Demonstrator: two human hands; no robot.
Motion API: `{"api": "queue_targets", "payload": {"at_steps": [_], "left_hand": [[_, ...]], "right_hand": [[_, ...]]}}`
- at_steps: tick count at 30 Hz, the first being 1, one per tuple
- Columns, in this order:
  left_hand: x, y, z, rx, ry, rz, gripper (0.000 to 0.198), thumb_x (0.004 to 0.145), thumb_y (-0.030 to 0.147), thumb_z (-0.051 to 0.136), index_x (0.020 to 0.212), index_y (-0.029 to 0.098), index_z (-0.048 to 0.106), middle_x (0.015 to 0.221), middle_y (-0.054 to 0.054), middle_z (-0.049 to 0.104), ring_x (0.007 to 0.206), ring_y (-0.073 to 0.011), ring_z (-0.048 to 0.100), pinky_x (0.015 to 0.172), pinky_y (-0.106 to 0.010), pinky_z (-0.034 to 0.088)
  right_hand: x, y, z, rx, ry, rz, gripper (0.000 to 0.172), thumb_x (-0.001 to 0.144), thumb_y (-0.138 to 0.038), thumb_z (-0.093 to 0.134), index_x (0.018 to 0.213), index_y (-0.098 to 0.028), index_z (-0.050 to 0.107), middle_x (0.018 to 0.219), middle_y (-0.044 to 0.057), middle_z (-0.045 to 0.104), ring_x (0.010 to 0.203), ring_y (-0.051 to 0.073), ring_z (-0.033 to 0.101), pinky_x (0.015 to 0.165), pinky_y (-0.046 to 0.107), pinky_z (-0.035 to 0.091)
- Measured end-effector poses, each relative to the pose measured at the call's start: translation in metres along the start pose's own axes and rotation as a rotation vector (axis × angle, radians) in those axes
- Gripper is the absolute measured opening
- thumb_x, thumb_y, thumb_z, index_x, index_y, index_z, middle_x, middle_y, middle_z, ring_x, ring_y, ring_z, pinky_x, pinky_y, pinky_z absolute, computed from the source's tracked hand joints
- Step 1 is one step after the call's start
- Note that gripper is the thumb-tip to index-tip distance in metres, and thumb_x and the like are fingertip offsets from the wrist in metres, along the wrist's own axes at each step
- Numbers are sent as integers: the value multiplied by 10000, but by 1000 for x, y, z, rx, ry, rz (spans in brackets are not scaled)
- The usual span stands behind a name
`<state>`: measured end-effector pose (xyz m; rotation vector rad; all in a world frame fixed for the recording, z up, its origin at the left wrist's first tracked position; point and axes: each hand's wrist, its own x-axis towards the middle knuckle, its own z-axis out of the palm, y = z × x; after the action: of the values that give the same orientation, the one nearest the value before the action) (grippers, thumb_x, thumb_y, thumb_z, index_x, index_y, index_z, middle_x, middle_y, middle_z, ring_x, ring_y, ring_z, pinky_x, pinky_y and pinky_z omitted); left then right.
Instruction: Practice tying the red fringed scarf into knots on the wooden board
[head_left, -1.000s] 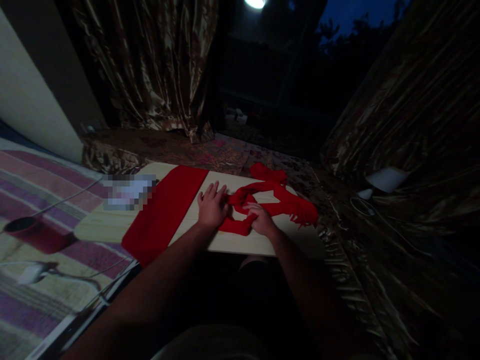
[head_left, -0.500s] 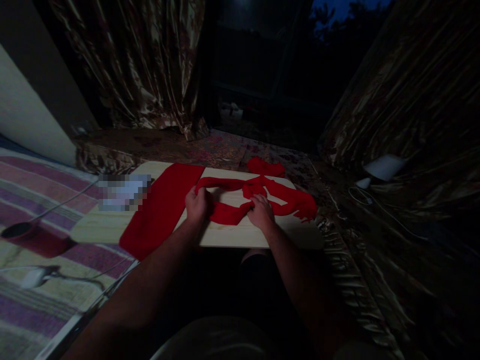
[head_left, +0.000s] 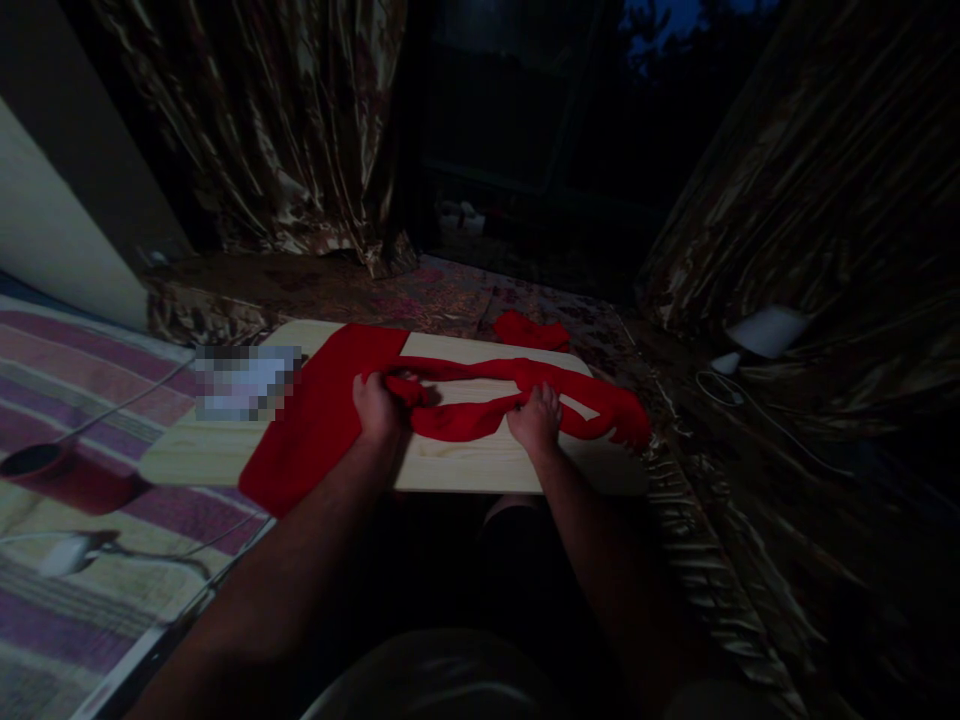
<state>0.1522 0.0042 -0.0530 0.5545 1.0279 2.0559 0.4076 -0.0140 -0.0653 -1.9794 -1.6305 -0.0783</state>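
A strip of red cloth lies in a long, narrow loop on the pale wooden board, its right end ragged or fringed. My left hand is closed around the loop's left end, where a bunched piece of cloth sticks out beside the fingers. Further right, my right hand pinches the near side of the loop, its fingers curled over it. Left of the loop a wide, flat red cloth drapes across the board and over its front edge. Dim light hides whether the two cloths join.
Another red cloth piece lies by the board's far edge. On the board's left is a blurred-out pale item. A red cup-like container and white cables rest on the striped bedspread. A white lamp stands at right.
My left hand has shifted slightly left and my right hand right, stretching the loop. The bunched cloth has gone from beside the right hand to the left hand. The fringed end slid right.
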Motion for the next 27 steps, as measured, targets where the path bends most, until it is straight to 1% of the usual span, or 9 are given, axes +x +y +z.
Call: {"api": "queue_targets", "payload": {"at_steps": [3, 6, 10, 13, 15, 18, 20, 24, 27], "left_hand": [[4, 3, 1, -104, 82, -5, 132, 768, 290, 581, 873, 219, 543, 883, -11, 669, 740, -164, 705, 657, -292, 583], [2, 1, 1, -63, 11, -30, 203, 771, 327, 643, 924, 230, 551, 899, -12, 669, 770, -170, 713, 667, -294, 596], [-8, -9, -2, 187, -221, 51, 497, 757, 338, 734, 1224, 276, 577, 1229, -69, 685, 1094, -232, 692, 932, -392, 591], [-15, -14, -3, 391, -489, 201, 783, 794, 354, 739, 1514, 345, 431, 1514, -75, 537, 1336, -276, 565, 1149, -496, 448], [-20, -13, -4, 517, -645, 298, 820, 819, 394, 724, 1568, 324, 398, 1590, -91, 454, 1435, -316, 466, 1204, -541, 365], [-27, -5, -3, 719, -785, 479, 724, 840, 487, 693, 1501, 243, 525, 1658, -127, 338, 1524, -363, 312, 1229, -568, 288], [-34, 2, -2, 823, -903, 592, 683, 843, 558, 670, 1429, 214, 596, 1655, -147, 340, 1516, -369, 326, 1225, -566, 280], [-48, 7, 2, 906, -1228, 622, 856, 726, 644, 752, 1441, 210, 569, 1396, -173, 636, 1288, -381, 585, 1198, -593, 284], [-54, 3, 4, 953, -1251, 590, 789, 632, 529, 840, 1339, 233, 650, 1175, -151, 732, 1110, -382, 664, 1140, -575, 348]], "right_hand": [[2, 3, 3, 31, 19, -20, 660, 797, -245, 644, 1414, -34, 544, 1588, 248, 401, 1491, 415, 309, 1212, 588, 250], [4, 5, 2, 92, 15, -120, 445, 839, -195, 586, 1264, -99, 676, 1508, 193, 525, 1442, 357, 400, 1210, 547, 294], [0, 4, -5, 213, 73, -345, 383, 868, -126, 524, 1188, -147, 734, 1416, 138, 616, 1373, 287, 483, 1212, 462, 343], [-9, 0, -10, 284, 50, -513, 456, 853, -95, 533, 1266, -177, 707, 1438, 115, 597, 1345, 261, 522, 1195, 427, 386], [-14, -2, -12, 334, -36, -616, 480, 858, -96, 541, 1302, -204, 687, 1458, 98, 582, 1325, 235, 554, 1164, 383, 434], [-18, -4, -11, 383, -131, -710, 495, 865, -109, 553, 1332, -225, 666, 1468, 82, 578, 1323, 214, 568, 1147, 345, 456], [-19, -4, -9, 382, -138, -725, 518, 857, -124, 572, 1363, -212, 641, 1480, 96, 567, 1354, 225, 544, 1170, 361, 435], [-17, -7, -7, 336, -120, -679, 628, 826, -183, 639, 1447, -151, 555, 1550, 148, 483, 1437, 263, 449, 1214, 400, 376], [-16, -11, -9, 261, -116, -564, 689, 816, -183, 636, 1491, -152, 500, 1590, 129, 437, 1481, 258, 380, 1237, 402, 332]]}}
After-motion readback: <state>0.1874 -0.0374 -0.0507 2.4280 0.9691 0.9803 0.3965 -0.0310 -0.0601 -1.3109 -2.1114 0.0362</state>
